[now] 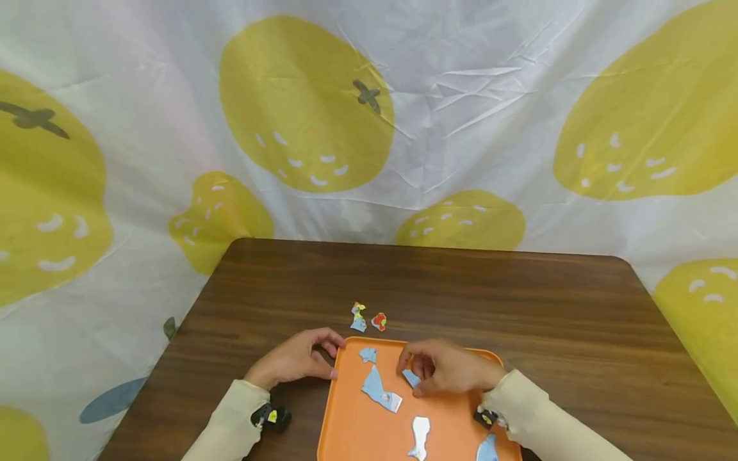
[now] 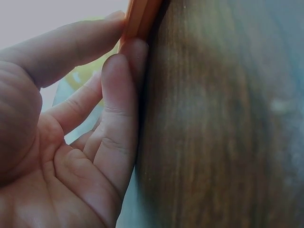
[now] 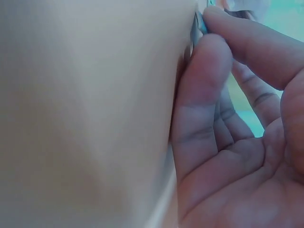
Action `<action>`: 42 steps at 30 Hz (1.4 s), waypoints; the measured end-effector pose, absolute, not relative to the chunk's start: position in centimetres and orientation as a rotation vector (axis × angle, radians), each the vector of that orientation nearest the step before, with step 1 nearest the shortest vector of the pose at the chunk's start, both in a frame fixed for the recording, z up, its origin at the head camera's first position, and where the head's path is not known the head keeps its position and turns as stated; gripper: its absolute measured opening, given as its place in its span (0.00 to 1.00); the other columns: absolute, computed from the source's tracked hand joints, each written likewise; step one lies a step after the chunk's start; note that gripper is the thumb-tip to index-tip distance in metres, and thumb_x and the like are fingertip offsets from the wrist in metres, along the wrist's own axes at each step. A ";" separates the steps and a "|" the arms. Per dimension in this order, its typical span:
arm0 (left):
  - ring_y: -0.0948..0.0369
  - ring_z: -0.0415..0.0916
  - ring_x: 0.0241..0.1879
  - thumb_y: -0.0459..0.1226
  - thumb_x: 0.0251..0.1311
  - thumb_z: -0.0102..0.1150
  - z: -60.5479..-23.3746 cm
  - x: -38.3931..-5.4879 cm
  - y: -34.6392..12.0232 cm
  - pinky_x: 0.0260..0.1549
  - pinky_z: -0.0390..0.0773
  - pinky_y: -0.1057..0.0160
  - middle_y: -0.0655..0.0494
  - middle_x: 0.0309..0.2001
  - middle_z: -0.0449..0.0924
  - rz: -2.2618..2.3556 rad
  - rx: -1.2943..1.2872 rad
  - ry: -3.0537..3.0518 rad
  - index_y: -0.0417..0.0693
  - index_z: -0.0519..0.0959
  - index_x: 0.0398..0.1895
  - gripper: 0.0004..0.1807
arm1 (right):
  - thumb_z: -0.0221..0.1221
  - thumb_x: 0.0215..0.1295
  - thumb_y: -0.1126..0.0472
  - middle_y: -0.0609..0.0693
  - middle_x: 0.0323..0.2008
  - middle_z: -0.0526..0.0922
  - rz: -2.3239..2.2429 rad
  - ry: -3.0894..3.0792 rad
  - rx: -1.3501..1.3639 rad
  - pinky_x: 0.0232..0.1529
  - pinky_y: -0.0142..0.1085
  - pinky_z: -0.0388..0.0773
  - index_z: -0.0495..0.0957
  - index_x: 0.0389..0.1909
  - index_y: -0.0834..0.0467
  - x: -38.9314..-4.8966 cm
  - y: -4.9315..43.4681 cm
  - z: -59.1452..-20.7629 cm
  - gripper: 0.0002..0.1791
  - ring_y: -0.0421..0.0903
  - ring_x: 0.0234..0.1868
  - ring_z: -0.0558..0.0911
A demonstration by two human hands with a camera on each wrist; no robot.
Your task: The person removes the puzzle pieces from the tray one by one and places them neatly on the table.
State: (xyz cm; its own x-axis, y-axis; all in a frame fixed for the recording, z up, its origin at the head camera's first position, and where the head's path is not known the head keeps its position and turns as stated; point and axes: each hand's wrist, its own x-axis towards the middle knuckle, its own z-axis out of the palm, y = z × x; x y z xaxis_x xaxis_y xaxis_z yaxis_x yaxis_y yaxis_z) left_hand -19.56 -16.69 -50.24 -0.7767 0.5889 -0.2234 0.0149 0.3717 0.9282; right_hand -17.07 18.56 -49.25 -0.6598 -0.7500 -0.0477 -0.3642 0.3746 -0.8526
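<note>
Fingertips of the right hand (image 1: 446,368) pinch a small blue puzzle piece (image 1: 411,378) low over the orange tray (image 1: 357,429); such a shallow pinch could let it slip. The left hand (image 1: 300,358) grips the tray's corner on the surface (image 1: 519,307); a nudge might scatter loose pieces.

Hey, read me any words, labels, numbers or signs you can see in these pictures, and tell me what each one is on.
None can be read. The puzzle pieces on the orange tray and the two pieces on the table show only colours, too small for any print. The backdrop cloth bears yellow fruit shapes, no lettering. The wrist devices show no legible marks.
</note>
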 end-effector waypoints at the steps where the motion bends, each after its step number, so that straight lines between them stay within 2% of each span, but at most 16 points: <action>1: 0.57 0.83 0.34 0.29 0.54 0.78 -50.2 -19.6 -16.7 0.37 0.82 0.65 0.45 0.48 0.79 1.412 0.518 2.108 0.40 0.79 0.61 0.29 | 0.75 0.57 0.70 0.49 0.26 0.81 -1.220 2.204 -0.964 0.27 0.26 0.73 0.85 0.48 0.53 -17.2 18.6 -49.3 0.19 0.32 0.24 0.75; 7: 0.58 0.84 0.34 0.29 0.54 0.78 -50.1 -19.7 -16.7 0.38 0.82 0.66 0.45 0.48 0.79 1.406 0.515 2.110 0.41 0.79 0.61 0.29 | 0.70 0.62 0.72 0.54 0.24 0.85 -1.276 2.156 -0.960 0.27 0.26 0.75 0.85 0.48 0.58 -17.5 18.6 -49.2 0.15 0.34 0.22 0.79; 14: 0.58 0.84 0.34 0.29 0.54 0.78 -50.3 -19.6 -16.7 0.38 0.82 0.65 0.45 0.48 0.79 1.403 0.513 2.111 0.41 0.79 0.61 0.29 | 0.70 0.64 0.70 0.55 0.26 0.86 -1.312 2.145 -0.962 0.31 0.28 0.79 0.84 0.49 0.60 -17.7 18.6 -49.0 0.13 0.34 0.24 0.81; 24: 0.57 0.83 0.34 0.30 0.54 0.78 -50.4 -19.6 -16.7 0.37 0.82 0.65 0.46 0.48 0.79 1.395 0.513 2.124 0.42 0.79 0.61 0.29 | 0.66 0.64 0.74 0.54 0.33 0.85 -1.316 2.185 -0.921 0.33 0.32 0.84 0.83 0.52 0.60 -17.8 19.1 -48.4 0.17 0.37 0.28 0.82; 30: 0.58 0.83 0.34 0.29 0.54 0.78 -50.4 -19.7 -16.7 0.36 0.82 0.65 0.46 0.48 0.79 1.400 0.512 2.115 0.42 0.79 0.61 0.29 | 0.66 0.67 0.71 0.55 0.33 0.85 -1.328 2.195 -0.900 0.33 0.35 0.85 0.82 0.55 0.62 -17.7 19.2 -48.0 0.17 0.40 0.27 0.84; 37: 0.58 0.84 0.34 0.29 0.54 0.78 -50.1 -19.6 -16.7 0.37 0.82 0.66 0.44 0.48 0.79 1.412 0.515 2.094 0.39 0.79 0.61 0.30 | 0.64 0.67 0.74 0.56 0.34 0.84 -1.390 2.174 -0.856 0.36 0.37 0.87 0.81 0.56 0.65 -17.9 19.2 -47.8 0.17 0.43 0.30 0.86; 42: 0.58 0.83 0.33 0.27 0.54 0.77 -50.1 -19.6 -16.7 0.36 0.81 0.67 0.43 0.48 0.79 1.428 0.523 2.087 0.37 0.78 0.61 0.30 | 0.65 0.68 0.73 0.58 0.33 0.83 -1.430 2.166 -0.834 0.36 0.40 0.88 0.80 0.56 0.67 -18.1 19.1 -47.2 0.17 0.49 0.31 0.88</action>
